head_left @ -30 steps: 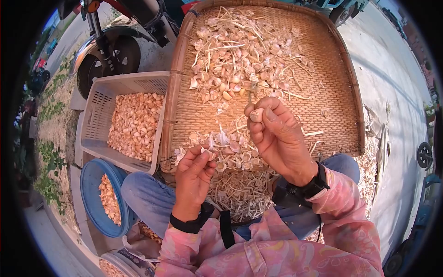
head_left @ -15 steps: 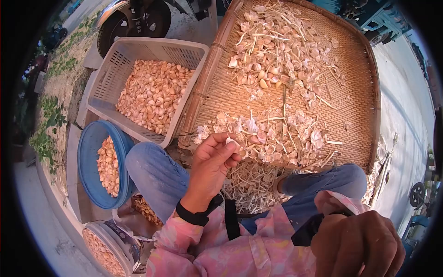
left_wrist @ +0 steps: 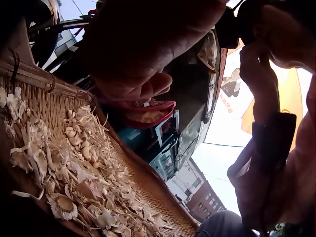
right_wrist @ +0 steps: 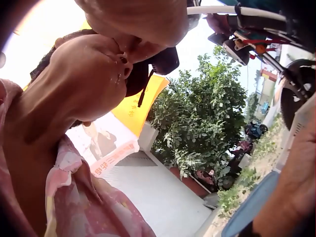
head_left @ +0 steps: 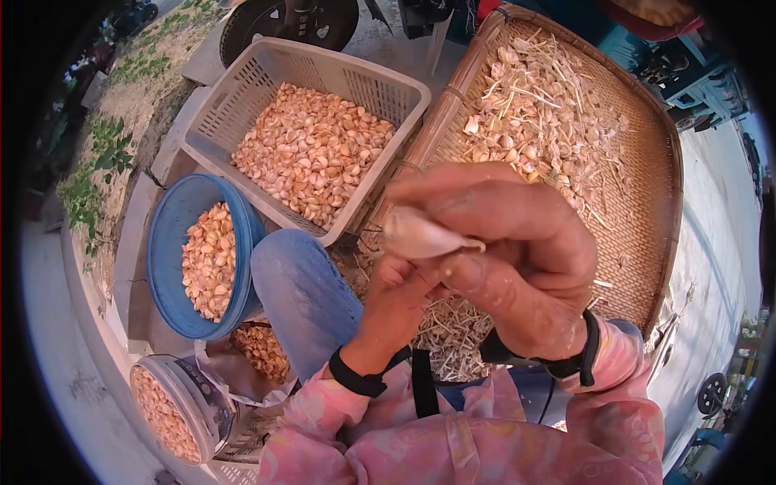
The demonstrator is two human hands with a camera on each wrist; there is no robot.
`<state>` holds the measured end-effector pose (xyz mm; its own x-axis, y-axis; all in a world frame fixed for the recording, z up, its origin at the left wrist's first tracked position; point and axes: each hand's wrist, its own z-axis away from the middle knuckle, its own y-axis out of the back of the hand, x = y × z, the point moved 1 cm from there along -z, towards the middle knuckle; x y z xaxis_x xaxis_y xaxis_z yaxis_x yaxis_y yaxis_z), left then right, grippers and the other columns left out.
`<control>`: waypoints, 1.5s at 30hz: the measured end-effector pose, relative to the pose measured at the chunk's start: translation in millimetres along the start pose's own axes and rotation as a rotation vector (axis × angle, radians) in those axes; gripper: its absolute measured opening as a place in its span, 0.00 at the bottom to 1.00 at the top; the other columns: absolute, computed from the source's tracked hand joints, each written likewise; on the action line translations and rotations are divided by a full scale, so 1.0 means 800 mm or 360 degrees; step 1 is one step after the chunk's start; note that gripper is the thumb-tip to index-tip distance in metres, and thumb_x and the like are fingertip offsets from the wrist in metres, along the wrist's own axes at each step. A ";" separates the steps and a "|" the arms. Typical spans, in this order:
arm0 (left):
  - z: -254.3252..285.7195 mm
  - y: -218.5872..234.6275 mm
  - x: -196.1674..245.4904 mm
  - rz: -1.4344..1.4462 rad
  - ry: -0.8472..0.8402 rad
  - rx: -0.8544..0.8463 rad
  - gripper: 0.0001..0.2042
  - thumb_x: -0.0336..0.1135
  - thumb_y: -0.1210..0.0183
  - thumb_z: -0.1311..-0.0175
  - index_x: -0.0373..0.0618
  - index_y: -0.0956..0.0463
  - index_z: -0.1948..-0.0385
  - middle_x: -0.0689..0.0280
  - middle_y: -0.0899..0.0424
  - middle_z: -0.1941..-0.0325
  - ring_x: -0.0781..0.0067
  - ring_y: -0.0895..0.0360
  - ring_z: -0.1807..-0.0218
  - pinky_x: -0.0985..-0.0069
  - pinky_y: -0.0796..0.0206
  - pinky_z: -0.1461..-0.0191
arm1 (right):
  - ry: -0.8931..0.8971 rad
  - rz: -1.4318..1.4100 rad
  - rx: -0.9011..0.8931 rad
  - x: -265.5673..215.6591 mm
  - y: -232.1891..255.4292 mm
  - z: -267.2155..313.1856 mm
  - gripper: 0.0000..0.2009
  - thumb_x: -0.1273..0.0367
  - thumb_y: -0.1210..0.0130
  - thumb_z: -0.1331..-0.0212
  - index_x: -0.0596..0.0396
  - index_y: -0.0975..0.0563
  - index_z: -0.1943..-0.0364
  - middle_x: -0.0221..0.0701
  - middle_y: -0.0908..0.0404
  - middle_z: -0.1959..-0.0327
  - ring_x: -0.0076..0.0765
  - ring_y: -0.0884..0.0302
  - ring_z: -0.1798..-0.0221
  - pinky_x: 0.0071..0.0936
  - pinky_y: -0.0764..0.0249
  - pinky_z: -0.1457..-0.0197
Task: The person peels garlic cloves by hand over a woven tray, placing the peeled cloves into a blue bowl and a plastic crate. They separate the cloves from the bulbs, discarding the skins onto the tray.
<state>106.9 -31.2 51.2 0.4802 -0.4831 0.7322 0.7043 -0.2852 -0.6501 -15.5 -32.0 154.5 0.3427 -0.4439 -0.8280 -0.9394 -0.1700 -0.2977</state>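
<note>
Close to the head camera, my right hand (head_left: 517, 259) pinches a pale garlic clove (head_left: 424, 234) between thumb and fingers. My left hand (head_left: 392, 315) is lower and behind it, its fingertips and the clove they held half a second ago hidden by the right hand. In the left wrist view the left hand (left_wrist: 143, 59) is dark, with fingers curled. Beyond the hands, a woven bamboo tray (head_left: 647, 194) bears garlic cloves, skins and dry stalks. In the right wrist view, the right hand (right_wrist: 143, 19) appears large beside the person's face.
To the left stand a grey plastic crate (head_left: 380, 73) of cloves, a blue bucket (head_left: 166, 283) and a white bucket (head_left: 214, 449), both holding cloves. Dry stalks (head_left: 453, 339) lie between the knees. A vehicle wheel (head_left: 242, 28) is behind the crate.
The right hand went from over the tray toward the head, and now shows a clove close to the camera. The head view has shifted left, and the left hand is now partly covered.
</note>
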 end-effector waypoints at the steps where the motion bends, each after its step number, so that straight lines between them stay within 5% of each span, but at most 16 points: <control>1: 0.001 0.003 0.002 0.0105 0.0023 -0.0031 0.10 0.30 0.46 0.37 0.41 0.30 0.56 0.63 0.21 0.60 0.80 0.24 0.64 0.85 0.31 0.62 | -0.0099 0.0241 -0.0029 0.031 0.007 -0.017 0.14 0.78 0.52 0.40 0.59 0.30 0.49 0.41 0.27 0.50 0.30 0.24 0.56 0.21 0.27 0.53; 4: -0.010 0.018 0.018 0.0233 0.0037 -0.0109 0.11 0.28 0.47 0.37 0.39 0.31 0.55 0.55 0.25 0.55 0.76 0.25 0.59 0.84 0.30 0.57 | -0.0542 0.0689 -0.0082 0.081 0.074 -0.014 0.16 0.73 0.47 0.41 0.59 0.29 0.48 0.32 0.29 0.47 0.29 0.28 0.48 0.22 0.31 0.46; 10: -0.007 -0.017 0.027 0.0588 0.0195 -0.0368 0.11 0.27 0.48 0.37 0.36 0.33 0.55 0.51 0.25 0.57 0.73 0.25 0.64 0.85 0.30 0.60 | -0.0578 0.1915 0.0043 0.081 0.210 0.104 0.15 0.74 0.46 0.46 0.55 0.27 0.52 0.39 0.29 0.46 0.42 0.33 0.42 0.35 0.37 0.41; 14: 0.042 -0.113 0.068 0.0794 0.0460 -0.1174 0.09 0.26 0.46 0.39 0.37 0.31 0.59 0.49 0.23 0.60 0.76 0.24 0.66 0.85 0.33 0.65 | -0.0359 0.2384 0.0186 0.073 0.279 0.113 0.19 0.72 0.45 0.47 0.54 0.28 0.49 0.43 0.30 0.44 0.49 0.34 0.41 0.39 0.38 0.39; 16: 0.035 -0.125 0.073 0.0703 0.0415 -0.1390 0.10 0.23 0.45 0.41 0.29 0.33 0.60 0.46 0.23 0.63 0.69 0.23 0.67 0.80 0.31 0.66 | -0.0414 0.2457 0.0261 0.088 0.309 0.103 0.21 0.69 0.46 0.46 0.54 0.30 0.46 0.44 0.32 0.44 0.50 0.36 0.41 0.39 0.39 0.39; 18: 0.056 -0.162 0.059 0.1077 0.0276 -0.1384 0.11 0.20 0.44 0.43 0.25 0.33 0.60 0.47 0.23 0.65 0.70 0.23 0.70 0.81 0.31 0.69 | -0.0547 0.2306 0.0228 0.114 0.338 0.096 0.22 0.68 0.46 0.47 0.54 0.31 0.45 0.44 0.31 0.45 0.52 0.37 0.41 0.40 0.39 0.39; 21: 0.087 -0.209 0.030 0.1637 -0.0082 -0.1110 0.12 0.18 0.42 0.45 0.21 0.33 0.62 0.48 0.22 0.68 0.73 0.23 0.74 0.82 0.32 0.73 | -0.0526 0.2532 -0.0088 0.123 0.306 0.107 0.23 0.65 0.48 0.44 0.54 0.34 0.43 0.42 0.34 0.42 0.51 0.37 0.41 0.40 0.39 0.39; 26: 0.057 -0.205 0.059 0.1209 0.0745 -0.1660 0.13 0.20 0.40 0.46 0.23 0.32 0.63 0.53 0.22 0.68 0.77 0.23 0.73 0.85 0.32 0.74 | -0.0959 0.2506 -0.0320 0.076 0.250 0.131 0.23 0.66 0.48 0.44 0.55 0.34 0.43 0.41 0.38 0.38 0.51 0.38 0.39 0.39 0.39 0.38; 29: 0.097 -0.219 0.022 0.1856 0.0731 -0.1341 0.13 0.21 0.40 0.46 0.24 0.31 0.62 0.54 0.21 0.68 0.77 0.22 0.72 0.86 0.31 0.72 | -0.0923 0.2680 -0.0187 0.050 0.242 0.147 0.21 0.67 0.45 0.48 0.54 0.30 0.47 0.42 0.36 0.40 0.53 0.39 0.40 0.41 0.38 0.39; 32: 0.104 -0.226 0.030 0.1913 0.0893 -0.1123 0.12 0.21 0.40 0.45 0.26 0.32 0.61 0.54 0.21 0.68 0.75 0.21 0.70 0.85 0.29 0.71 | -0.0665 0.2717 -0.0078 0.044 0.225 0.146 0.18 0.69 0.43 0.51 0.55 0.27 0.53 0.44 0.34 0.43 0.54 0.39 0.40 0.42 0.38 0.39; 36: 0.083 -0.232 0.024 0.1739 0.0578 -0.1372 0.13 0.20 0.41 0.45 0.27 0.32 0.60 0.53 0.22 0.66 0.74 0.21 0.67 0.83 0.28 0.69 | -0.0402 0.2547 -0.0127 0.059 0.214 0.132 0.16 0.71 0.44 0.51 0.56 0.26 0.56 0.43 0.30 0.47 0.51 0.35 0.44 0.40 0.36 0.42; 39: 0.098 -0.228 0.027 0.1778 0.0709 -0.1346 0.13 0.20 0.41 0.45 0.27 0.33 0.60 0.51 0.23 0.64 0.72 0.21 0.68 0.82 0.28 0.69 | -0.0315 0.2308 -0.0100 0.068 0.211 0.125 0.13 0.73 0.46 0.50 0.56 0.25 0.58 0.41 0.26 0.56 0.49 0.31 0.51 0.39 0.33 0.49; 45: 0.052 -0.105 0.097 0.0328 -0.0248 -0.0571 0.10 0.27 0.47 0.37 0.34 0.35 0.58 0.50 0.25 0.65 0.80 0.28 0.68 0.89 0.38 0.66 | -0.0455 0.2078 -0.0086 0.088 0.206 0.104 0.09 0.73 0.48 0.48 0.55 0.25 0.62 0.39 0.26 0.66 0.50 0.28 0.59 0.40 0.31 0.58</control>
<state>106.9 -10.1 170.7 0.6839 -0.4372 0.5840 0.3727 -0.4788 -0.7949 -146.8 -18.3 7.7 -0.8201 -0.1096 -0.5616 -0.5717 0.1974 0.7964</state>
